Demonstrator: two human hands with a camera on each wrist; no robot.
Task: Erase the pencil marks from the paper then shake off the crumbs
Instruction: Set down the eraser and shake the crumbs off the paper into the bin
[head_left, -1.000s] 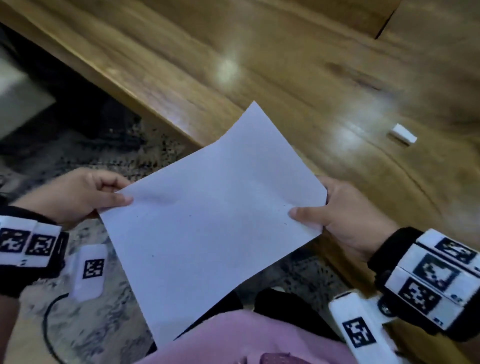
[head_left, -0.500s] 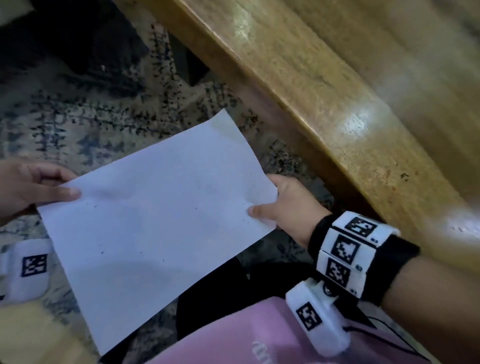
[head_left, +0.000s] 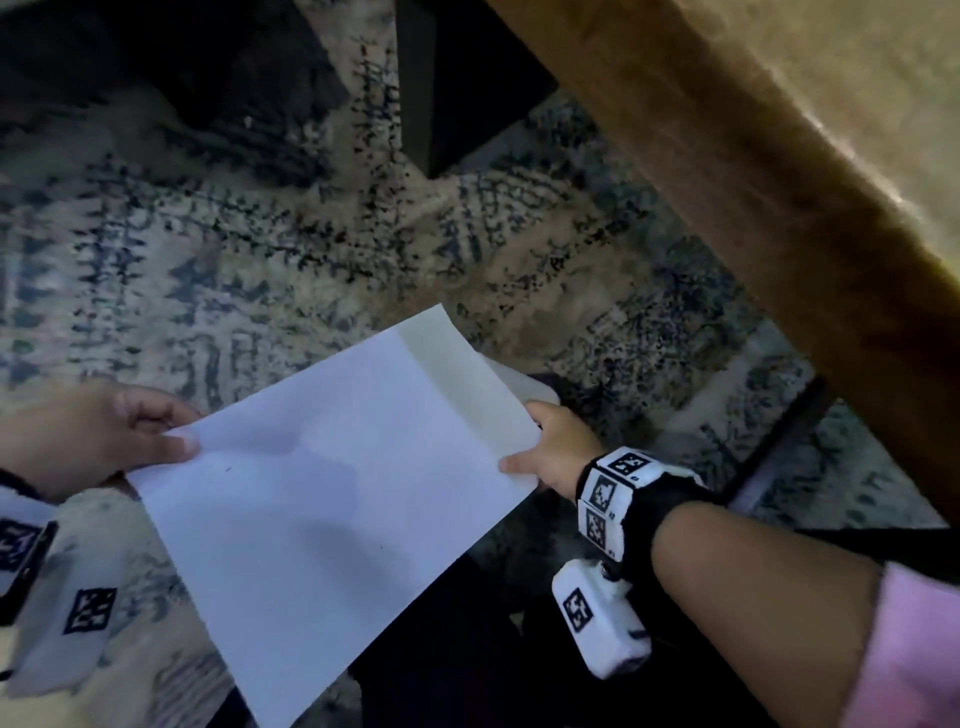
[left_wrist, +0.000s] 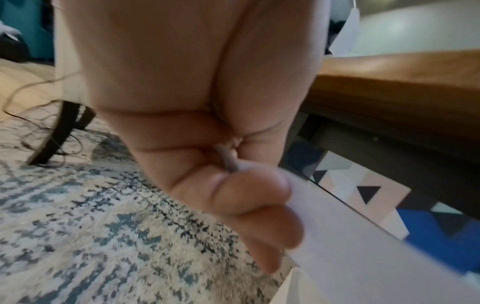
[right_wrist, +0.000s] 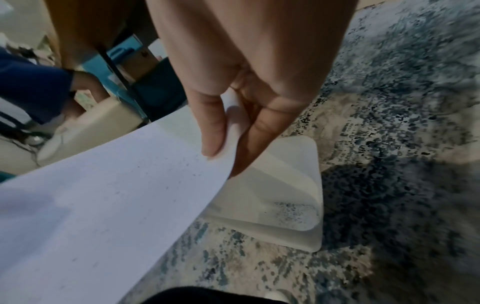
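A white sheet of paper (head_left: 332, 499) is held in the air above the patterned rug, to the left of the wooden table's edge. My left hand (head_left: 176, 436) pinches its left corner between thumb and fingers, seen close in the left wrist view (left_wrist: 233, 166). My right hand (head_left: 519, 457) pinches the right edge with the thumb on top, and that edge curls upward. In the right wrist view, tiny dark crumbs (right_wrist: 187, 164) dot the paper (right_wrist: 103, 195) near my thumb.
The wooden table (head_left: 779, 218) runs along the upper right, with a dark leg (head_left: 421, 104) behind. A white square tray (right_wrist: 285, 195) with dark specks lies on the rug (head_left: 234, 260) just under my right hand. My dark trousers are below the paper.
Both hands have carried the paper off the table top, left and down over the rug. The table top and the eraser on it have left the view. The paper's right edge now curls up.
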